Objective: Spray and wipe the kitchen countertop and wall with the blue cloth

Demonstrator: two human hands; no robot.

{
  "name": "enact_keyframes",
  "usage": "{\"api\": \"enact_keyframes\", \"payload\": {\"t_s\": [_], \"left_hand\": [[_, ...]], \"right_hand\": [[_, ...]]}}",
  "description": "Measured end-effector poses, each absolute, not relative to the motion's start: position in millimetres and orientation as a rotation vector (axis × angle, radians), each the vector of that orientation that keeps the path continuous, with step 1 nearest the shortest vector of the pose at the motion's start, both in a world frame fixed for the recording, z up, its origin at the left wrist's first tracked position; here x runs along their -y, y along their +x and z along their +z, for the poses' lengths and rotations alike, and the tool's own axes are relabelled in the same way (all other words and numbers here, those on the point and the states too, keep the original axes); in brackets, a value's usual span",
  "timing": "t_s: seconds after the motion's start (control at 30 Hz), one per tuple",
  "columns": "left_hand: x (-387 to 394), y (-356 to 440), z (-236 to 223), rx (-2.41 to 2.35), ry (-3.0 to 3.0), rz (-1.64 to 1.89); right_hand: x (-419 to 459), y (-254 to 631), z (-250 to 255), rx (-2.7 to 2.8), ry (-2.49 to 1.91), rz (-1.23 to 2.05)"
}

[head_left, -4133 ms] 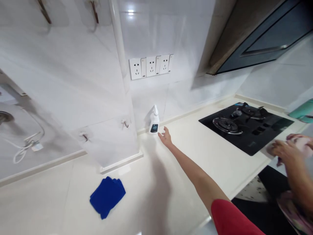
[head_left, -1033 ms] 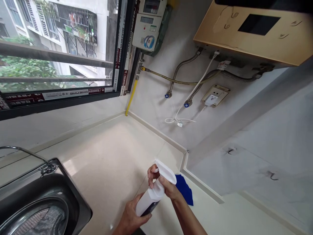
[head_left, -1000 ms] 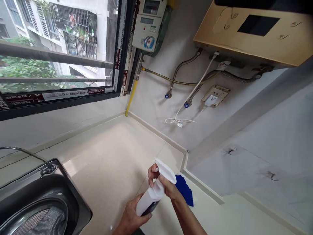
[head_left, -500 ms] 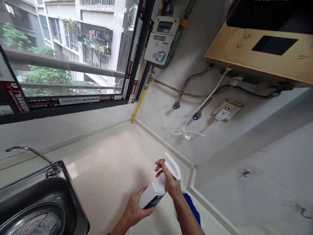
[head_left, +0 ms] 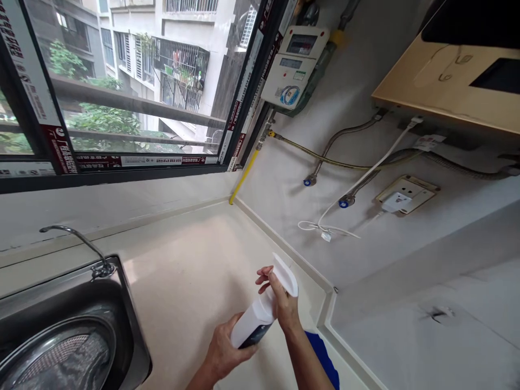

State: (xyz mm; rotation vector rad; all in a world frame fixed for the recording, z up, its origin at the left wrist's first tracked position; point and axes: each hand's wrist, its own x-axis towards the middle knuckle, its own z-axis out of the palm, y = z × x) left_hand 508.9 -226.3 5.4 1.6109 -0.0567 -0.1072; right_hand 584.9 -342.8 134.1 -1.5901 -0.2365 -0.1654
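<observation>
Hands: left hand (head_left: 223, 346) wraps the body of the spray bottle (head_left: 248, 329); right hand (head_left: 285, 306) curls about its neck and spray head (head_left: 287, 279).
Spray bottle: held over the counter (head_left: 174, 276), right of the sink (head_left: 123, 284), long axis slanting up and away from it; left hand nearer the base.
Blue cloth (head_left: 324, 360): farther right of the sink.

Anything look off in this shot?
Yes: at lower right, a dark bit pokes from a rough patch in the wall, looking unfinished; can't tell what it is. Up-left of it, a white cord is loosely bundled. The spray bottle is tilted, but left hand and right hand hold it, so not odd.
</observation>
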Motion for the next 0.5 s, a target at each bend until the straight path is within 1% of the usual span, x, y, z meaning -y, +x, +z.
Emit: {"api": "enact_keyframes", "payload": {"t_s": [0.23,0.4,0.5], "left_hand": [[219,491,6,-0.033,1.580,-0.056],[203,479,15,-0.184,1.575,0.047],[188,474,17,-0.268,1.582,0.086]], "right_hand": [[321,574,141,0.321,-1.567,-0.013],[284,578,152,0.422,-1.621,0.090],[262,582,153,0.467,-1.683,0.099]]}}
